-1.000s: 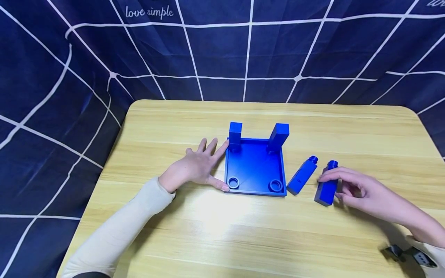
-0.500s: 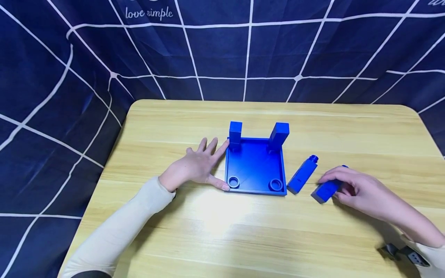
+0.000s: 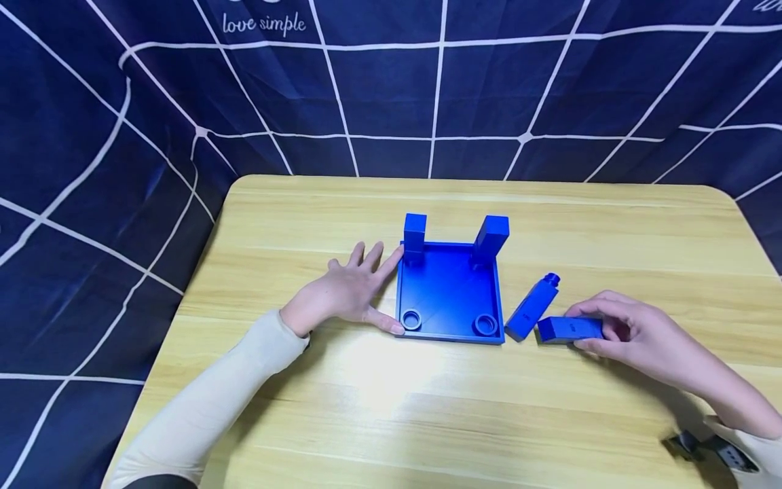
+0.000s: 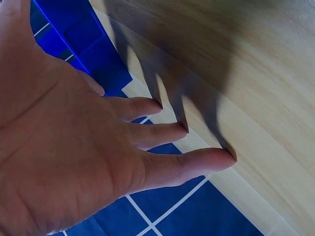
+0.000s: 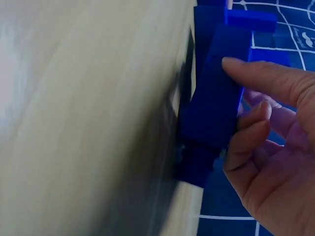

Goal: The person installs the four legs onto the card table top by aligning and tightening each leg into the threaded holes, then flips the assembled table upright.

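Note:
A square blue tray-like base (image 3: 449, 292) with a raised rim lies on the table. Two square blue legs (image 3: 415, 238) stand upright at its far corners, and round threaded sockets (image 3: 485, 325) show at its near corners. My left hand (image 3: 351, 292) is spread flat against the base's left side, index finger and thumb touching its edge. With thumb and fingers my right hand (image 3: 635, 333) pinches a blue leg (image 3: 559, 329), its plain end toward the base. In the right wrist view this leg's threaded end (image 5: 197, 164) points back past the fingers. Another blue leg (image 3: 531, 309) lies between base and right hand.
The light wood table (image 3: 366, 421) has rounded far corners. Behind it and on the left hangs a dark blue curtain (image 3: 391, 88) with white grid lines. A small dark device (image 3: 711, 448) sits at the right wrist.
My right hand has turned the held leg from nearly upright in view to sideways, its plain end swinging left toward the lying leg. The left hand and base stay put.

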Action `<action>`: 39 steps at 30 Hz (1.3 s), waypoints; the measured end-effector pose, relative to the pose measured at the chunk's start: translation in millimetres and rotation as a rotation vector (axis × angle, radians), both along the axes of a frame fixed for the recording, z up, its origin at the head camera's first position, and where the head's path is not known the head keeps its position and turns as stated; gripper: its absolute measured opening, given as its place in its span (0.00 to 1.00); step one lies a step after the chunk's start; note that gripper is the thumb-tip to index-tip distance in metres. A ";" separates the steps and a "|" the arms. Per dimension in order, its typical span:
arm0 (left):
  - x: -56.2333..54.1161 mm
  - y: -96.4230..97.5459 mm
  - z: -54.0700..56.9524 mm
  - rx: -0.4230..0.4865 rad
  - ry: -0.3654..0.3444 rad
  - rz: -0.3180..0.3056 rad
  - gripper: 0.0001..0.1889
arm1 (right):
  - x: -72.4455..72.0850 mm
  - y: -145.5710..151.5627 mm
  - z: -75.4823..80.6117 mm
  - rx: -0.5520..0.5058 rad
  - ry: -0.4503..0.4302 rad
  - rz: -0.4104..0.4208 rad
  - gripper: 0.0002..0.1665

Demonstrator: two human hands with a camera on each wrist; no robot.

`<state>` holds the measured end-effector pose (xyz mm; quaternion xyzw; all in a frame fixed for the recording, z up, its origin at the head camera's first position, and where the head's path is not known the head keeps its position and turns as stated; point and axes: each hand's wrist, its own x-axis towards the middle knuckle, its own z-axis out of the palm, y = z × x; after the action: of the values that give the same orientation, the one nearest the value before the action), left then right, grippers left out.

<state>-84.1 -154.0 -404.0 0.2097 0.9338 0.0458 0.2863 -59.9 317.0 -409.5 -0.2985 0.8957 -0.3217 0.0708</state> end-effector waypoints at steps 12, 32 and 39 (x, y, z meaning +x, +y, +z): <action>4.2 0.5 -2.6 0.001 0.002 -0.003 0.76 | 12.7 -3.4 7.7 -0.160 -0.290 -0.160 0.20; 5.1 1.3 -0.9 0.039 -0.057 0.035 0.77 | 39.5 -42.0 9.3 -0.310 -0.225 -0.191 0.18; 3.0 -1.5 2.6 0.053 -0.080 0.043 0.78 | 38.3 -65.0 11.8 -0.301 -0.225 -0.175 0.17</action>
<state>-81.1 -155.5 -401.4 0.1949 0.9243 0.0853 0.3169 -21.6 251.9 -397.7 -0.1892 0.8464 -0.4883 0.0967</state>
